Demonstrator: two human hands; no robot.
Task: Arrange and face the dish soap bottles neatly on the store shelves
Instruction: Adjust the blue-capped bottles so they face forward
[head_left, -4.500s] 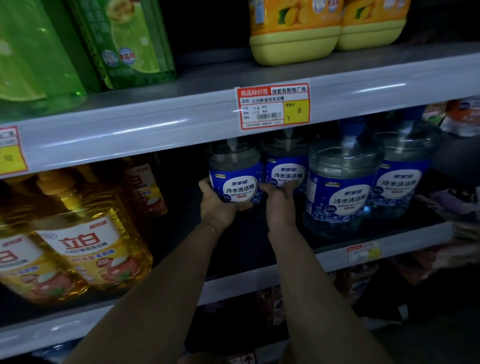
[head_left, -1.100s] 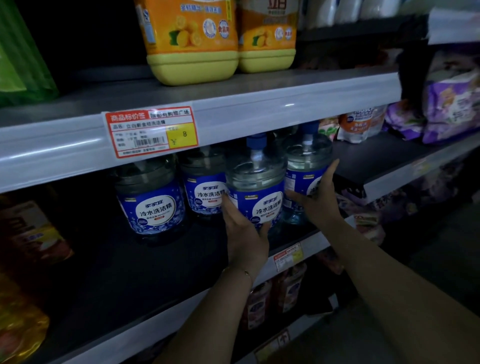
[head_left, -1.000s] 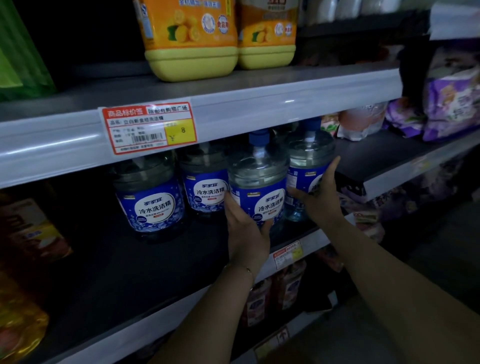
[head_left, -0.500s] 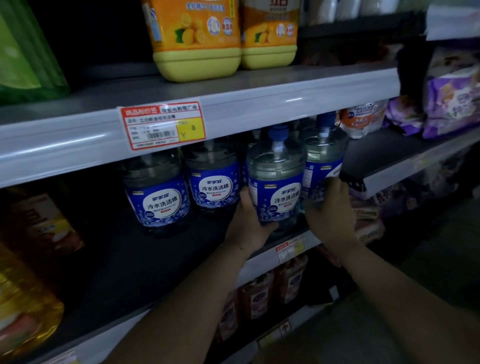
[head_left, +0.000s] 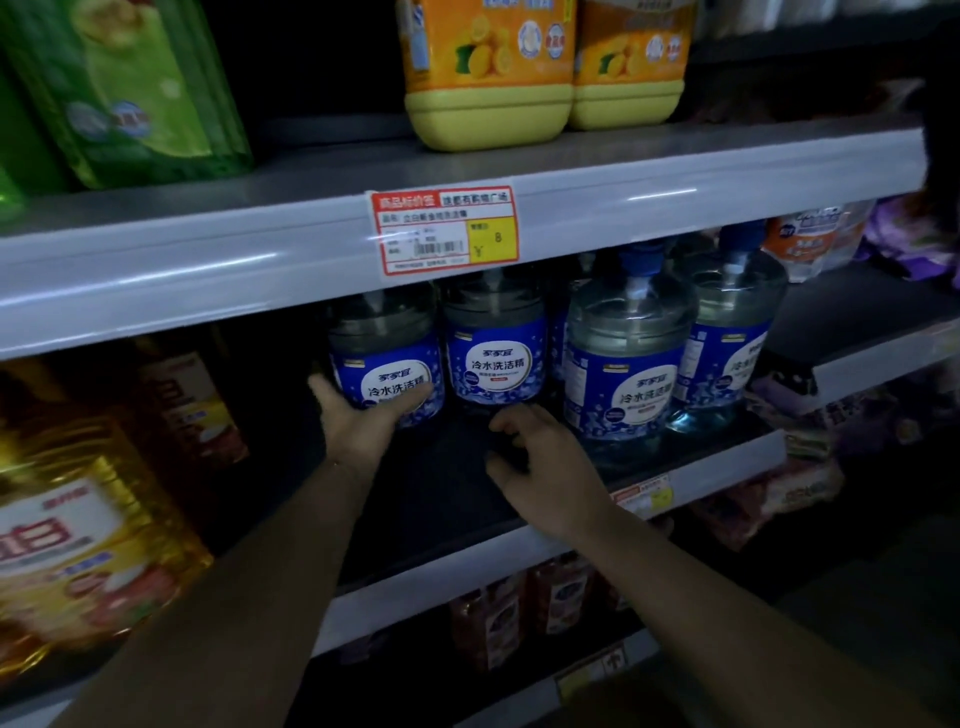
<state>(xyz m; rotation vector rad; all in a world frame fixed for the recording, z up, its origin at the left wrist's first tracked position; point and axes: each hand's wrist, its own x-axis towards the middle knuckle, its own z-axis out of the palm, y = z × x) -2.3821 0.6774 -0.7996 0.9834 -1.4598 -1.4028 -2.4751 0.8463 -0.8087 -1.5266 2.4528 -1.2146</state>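
My left hand (head_left: 363, 423) grips the leftmost bottle (head_left: 387, 358) low across its blue label where it stands on the dark shelf (head_left: 415, 587), while my right hand (head_left: 545, 467) hovers loosely curled, holding nothing, just below the second bottle (head_left: 493, 353).

One wide-angle camera, worn on the head, looks forward and slightly downward from close in front of the grey metal store shelves (head_left: 156, 280), centred on the clear blue-labelled dish soap bottles (head_left: 493, 358) on the middle tier.
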